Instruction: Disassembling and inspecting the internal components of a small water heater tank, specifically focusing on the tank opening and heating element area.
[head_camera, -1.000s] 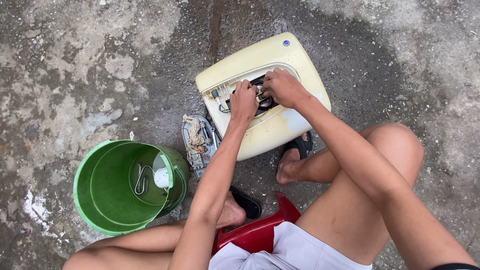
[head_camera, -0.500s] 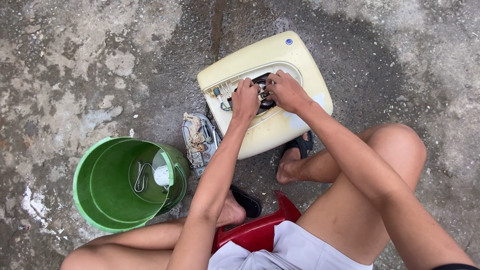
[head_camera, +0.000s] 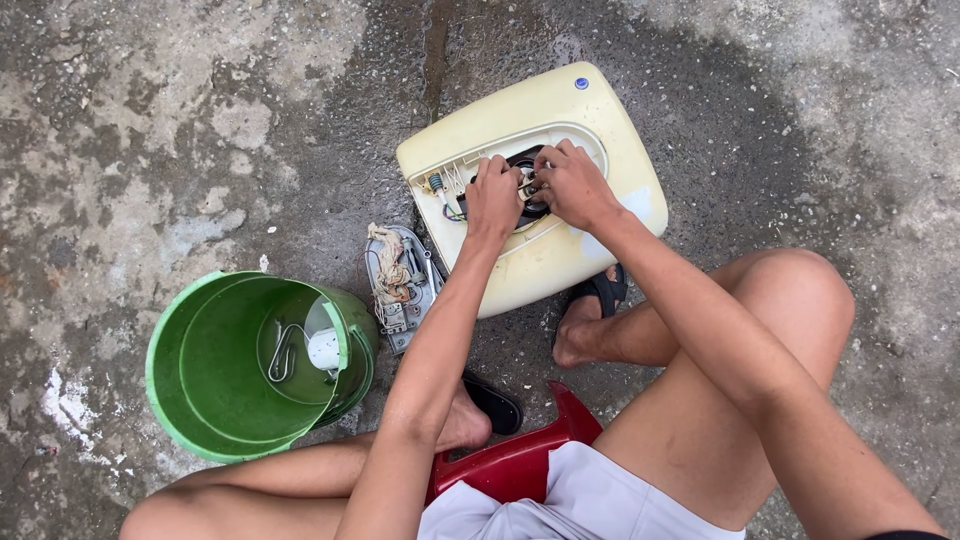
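Both hands, left (head_camera: 493, 197) and right (head_camera: 572, 186), pinch parts inside the cream casing (head_camera: 600, 120) beneath them.

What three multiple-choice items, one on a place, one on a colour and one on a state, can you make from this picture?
1. Where does the green bucket stand?
A. to the left of the cream appliance casing
B. on top of it
C. behind it

2. What colour is the stool?
A. blue
B. red
C. white

3. What do the left hand and the right hand do?
A. rest on the knees
B. hold the bucket
C. both work in the casing's opening

Answers: 1 A, it stands on the concrete, left; 2 B, red shows under the person; 3 C, the fingers meet there.
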